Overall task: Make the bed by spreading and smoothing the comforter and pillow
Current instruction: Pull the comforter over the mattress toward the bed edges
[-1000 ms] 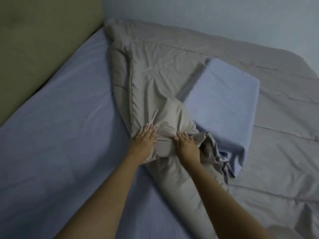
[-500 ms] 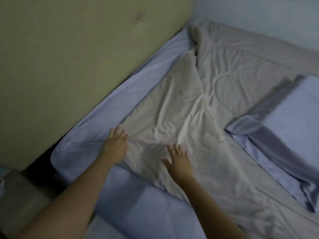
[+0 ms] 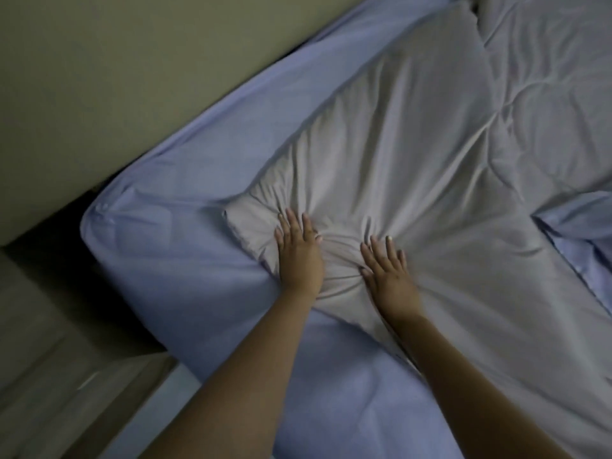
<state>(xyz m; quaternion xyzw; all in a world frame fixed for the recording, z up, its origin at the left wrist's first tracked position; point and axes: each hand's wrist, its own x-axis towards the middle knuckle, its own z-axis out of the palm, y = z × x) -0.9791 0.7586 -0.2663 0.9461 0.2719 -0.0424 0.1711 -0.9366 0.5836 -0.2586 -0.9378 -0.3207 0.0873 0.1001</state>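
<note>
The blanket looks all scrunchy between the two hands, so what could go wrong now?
1. The left hand and right hand press flat close together, and the blanket is bunched between them; pushing inward could set more wrinkles.
2. The blanket's corner sits near the edge of the blue sheet; a hard push might slide it off the bed.
3. The pillow lies on the blanket and may get dragged.

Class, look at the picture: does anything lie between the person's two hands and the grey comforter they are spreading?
Nothing visible does. The left hand and the right hand both press flat, fingers straight, directly on the grey comforter, with bunched wrinkles between them.
</note>
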